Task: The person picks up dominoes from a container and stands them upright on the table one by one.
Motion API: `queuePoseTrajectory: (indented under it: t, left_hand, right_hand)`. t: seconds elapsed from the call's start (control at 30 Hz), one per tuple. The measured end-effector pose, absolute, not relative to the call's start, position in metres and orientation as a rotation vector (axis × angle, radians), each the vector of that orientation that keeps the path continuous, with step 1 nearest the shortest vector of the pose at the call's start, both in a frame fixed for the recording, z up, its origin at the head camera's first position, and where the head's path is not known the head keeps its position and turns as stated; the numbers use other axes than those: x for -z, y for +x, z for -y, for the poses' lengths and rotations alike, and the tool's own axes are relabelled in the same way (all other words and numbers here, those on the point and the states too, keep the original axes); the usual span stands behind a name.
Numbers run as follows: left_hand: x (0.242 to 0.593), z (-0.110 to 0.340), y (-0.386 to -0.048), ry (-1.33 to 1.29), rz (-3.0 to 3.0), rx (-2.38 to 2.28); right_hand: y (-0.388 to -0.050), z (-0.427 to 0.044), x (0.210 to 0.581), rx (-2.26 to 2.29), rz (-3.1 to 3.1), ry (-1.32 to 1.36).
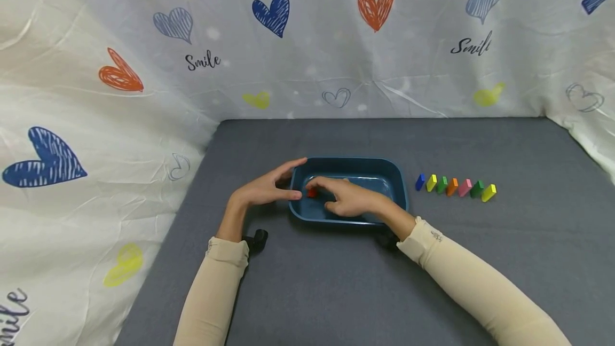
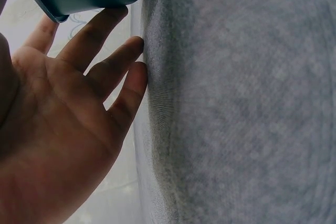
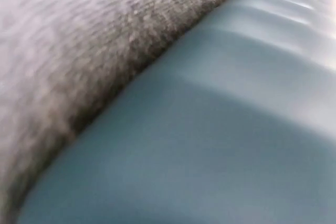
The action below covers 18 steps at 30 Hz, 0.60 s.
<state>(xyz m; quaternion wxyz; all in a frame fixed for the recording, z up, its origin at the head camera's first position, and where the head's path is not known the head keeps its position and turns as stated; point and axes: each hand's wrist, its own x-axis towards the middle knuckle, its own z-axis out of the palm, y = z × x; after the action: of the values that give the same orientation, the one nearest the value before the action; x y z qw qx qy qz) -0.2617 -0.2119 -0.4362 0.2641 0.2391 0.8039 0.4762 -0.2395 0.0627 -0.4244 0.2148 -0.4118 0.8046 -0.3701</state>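
A dark blue tray (image 1: pixel 355 162) sits on the grey table. At its left end is my left hand (image 1: pixel 261 188), thumb and fingers spread along the rim; in the left wrist view the fairly straight fingers (image 2: pixel 94 38) touch the tray's outer wall. My right hand (image 1: pixel 353 197) reaches into the tray from the right. Its bent index finger is over a small red block (image 1: pixel 312 193), with the thumb apart from it; whether the fingertip touches the block is unclear. Only the tray's side (image 3: pixel 184 145) and the cloth show in the right wrist view.
Right of the tray stands a slanting row of small coloured blocks, with a blue block (image 1: pixel 420 181) at one end and a yellow block (image 1: pixel 488 193) at the other. Grey cloth covers the table (image 1: pixel 326 282). A white heart-printed curtain (image 1: pixel 317 57) hangs behind and at the left.
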Motion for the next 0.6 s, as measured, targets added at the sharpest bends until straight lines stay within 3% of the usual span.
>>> queuePoseTrajectory:
  t: [0.3,0.6]
  left_hand:
    - [0.435,0.212,-0.261,0.62,-2.214,-1.254]
    - [0.433,0.213,-0.262,0.645,-2.215,-1.24]
  right_hand:
    - [-0.235,-0.092,0.421,1.147,-2.264,-0.963]
    - [-0.24,-0.097,0.424,1.107,-2.254,-0.988]
